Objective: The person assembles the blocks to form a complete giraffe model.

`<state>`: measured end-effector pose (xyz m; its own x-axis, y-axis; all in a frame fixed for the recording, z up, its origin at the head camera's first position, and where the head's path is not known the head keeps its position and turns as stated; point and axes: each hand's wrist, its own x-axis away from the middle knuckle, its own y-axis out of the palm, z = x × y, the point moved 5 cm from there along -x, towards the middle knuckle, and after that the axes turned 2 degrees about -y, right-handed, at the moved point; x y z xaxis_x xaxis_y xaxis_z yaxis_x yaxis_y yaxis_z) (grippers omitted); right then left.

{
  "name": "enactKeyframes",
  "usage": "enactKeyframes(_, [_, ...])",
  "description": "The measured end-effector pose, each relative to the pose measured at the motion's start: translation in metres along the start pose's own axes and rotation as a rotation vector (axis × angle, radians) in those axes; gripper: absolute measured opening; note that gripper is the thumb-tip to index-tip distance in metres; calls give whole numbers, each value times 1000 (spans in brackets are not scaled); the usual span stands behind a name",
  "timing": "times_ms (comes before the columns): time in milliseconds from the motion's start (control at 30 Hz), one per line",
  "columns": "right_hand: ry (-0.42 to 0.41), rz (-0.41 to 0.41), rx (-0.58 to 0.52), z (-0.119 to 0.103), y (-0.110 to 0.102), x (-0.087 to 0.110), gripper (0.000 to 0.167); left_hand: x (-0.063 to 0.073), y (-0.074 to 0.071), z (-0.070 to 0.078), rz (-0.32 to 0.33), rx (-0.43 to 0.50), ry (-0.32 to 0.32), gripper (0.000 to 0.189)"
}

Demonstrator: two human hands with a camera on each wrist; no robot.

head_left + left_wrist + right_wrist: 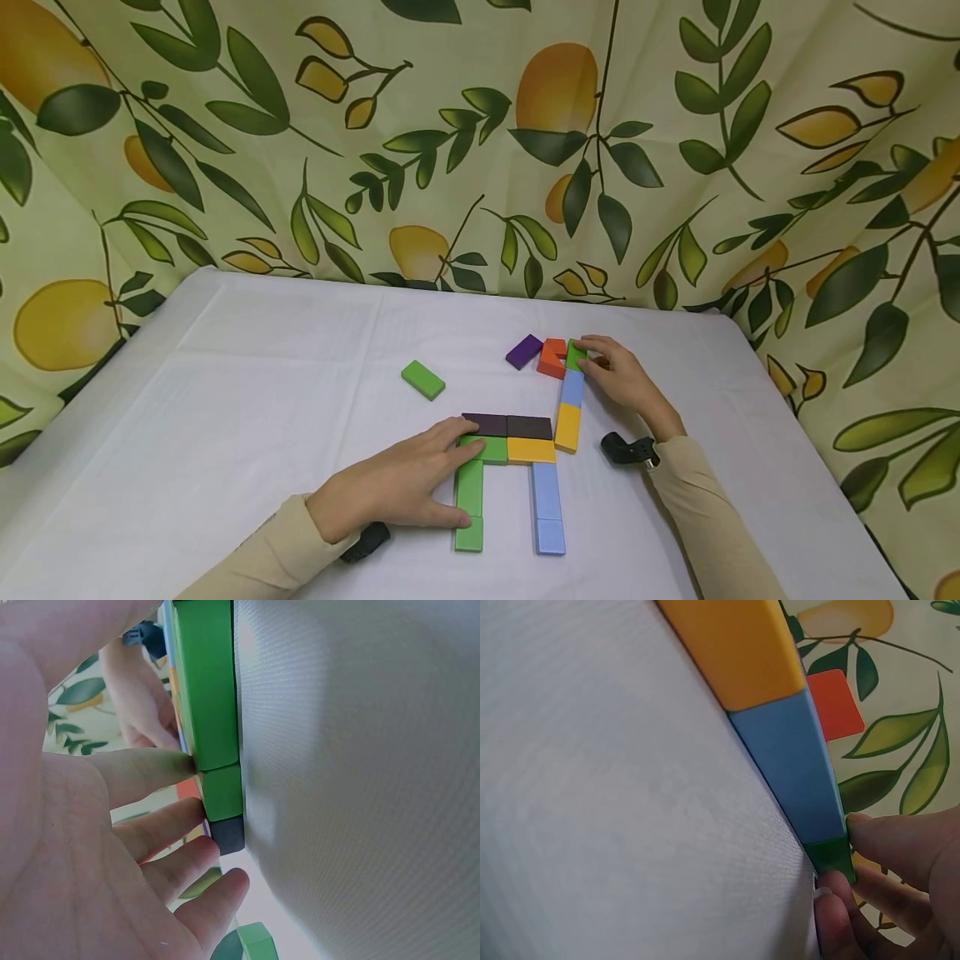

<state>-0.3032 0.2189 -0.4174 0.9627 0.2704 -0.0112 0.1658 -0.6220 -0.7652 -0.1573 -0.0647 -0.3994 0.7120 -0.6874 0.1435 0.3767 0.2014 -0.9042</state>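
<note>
Flat coloured blocks lie joined on the table. My left hand [397, 479] rests with extended fingers along the left side, touching green blocks [470, 492]. Two dark blocks [529, 427] form the top row, over a green block [492, 451] and a yellow block [531, 451]. Light blue blocks [546, 492] run down the right side. From the upper right corner a slanted column rises: yellow block [567, 427], blue block [572, 388], then a small green block [575, 355]. My right hand [626, 379] pinches that green block at the column's far end, thumb and fingers around it [831, 856].
An orange-red notched block [551, 360] sits just left of the column's end, with a purple block [524, 352] beside it. Farther left lies a loose green block [423, 380]. A white cloth covers the table [225, 417]; a fruit-patterned curtain [450, 167] hangs behind.
</note>
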Motion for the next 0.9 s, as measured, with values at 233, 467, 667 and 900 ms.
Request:
enactKeyframes(233, [-6,-2,-12,1,-1,1,41,-1,1,1,-10,-2,-6,83])
enactKeyframes(467, [11,30,-17,-3,-5,4,40,-1,1,1,0,-12,2,83])
enactKeyframes(667, [-17,57,-9,-12,-10,5,41,1,0,2,10,-11,10,82])
enactKeyframes(900, [-95,72,-16,-29,-11,6,41,0,0,1,10,0,7,81])
